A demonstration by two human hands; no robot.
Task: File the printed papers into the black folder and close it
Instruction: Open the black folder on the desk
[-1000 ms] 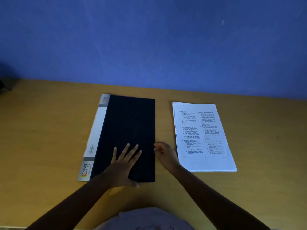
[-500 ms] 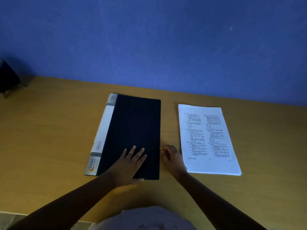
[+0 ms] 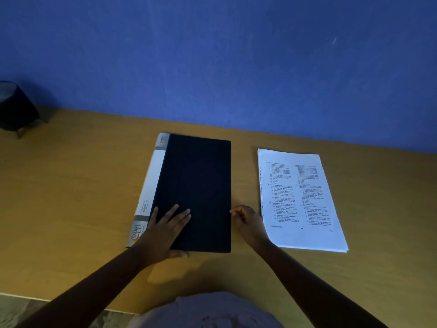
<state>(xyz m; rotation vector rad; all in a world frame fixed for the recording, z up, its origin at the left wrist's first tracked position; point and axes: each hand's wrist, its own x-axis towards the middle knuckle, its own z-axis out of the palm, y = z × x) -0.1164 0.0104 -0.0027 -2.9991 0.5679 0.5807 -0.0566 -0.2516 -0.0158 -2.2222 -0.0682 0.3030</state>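
Closed flat black plastic folder [image 3: 196, 192] with white-and-grey printed spine strip, lying on yellow-brown wooden table [image 3: 71, 185], spine to the left, opening edge to the right. Stapled or stacked white printed papers [image 3: 300, 197], two columns of small text, lying flat on the table just to the right of the folder, apart from it, not yet filed. Left hand [image 3: 165, 230] pressed palm-down on the near-left part of the cover, fingers spread apart and flat, thumb hooked at the near edge. Right hand [image 3: 246, 216] at the folder's right edge, fingers curled together with tips touching or nearly touching the cover edge; actual grip on the edge not determinable. Compared with one second ago: hands in much the same posture, left hand a little nearer the spine, right hand lower against the opening edge; folder and papers shifted in frame chiefly through head movement, cover still down flat. Judgement: opening of the cover being prepared, left hand steadying, right hand seeking the edge; task at its very start, all filing and closing outstanding. Folder surface matte, dark, unmarked, corners square, no lift visible at the opening edge. Dark rounded object [image 3: 16, 107] at far left of the table, unidentified. Blue wall [image 3: 212, 55] behind.
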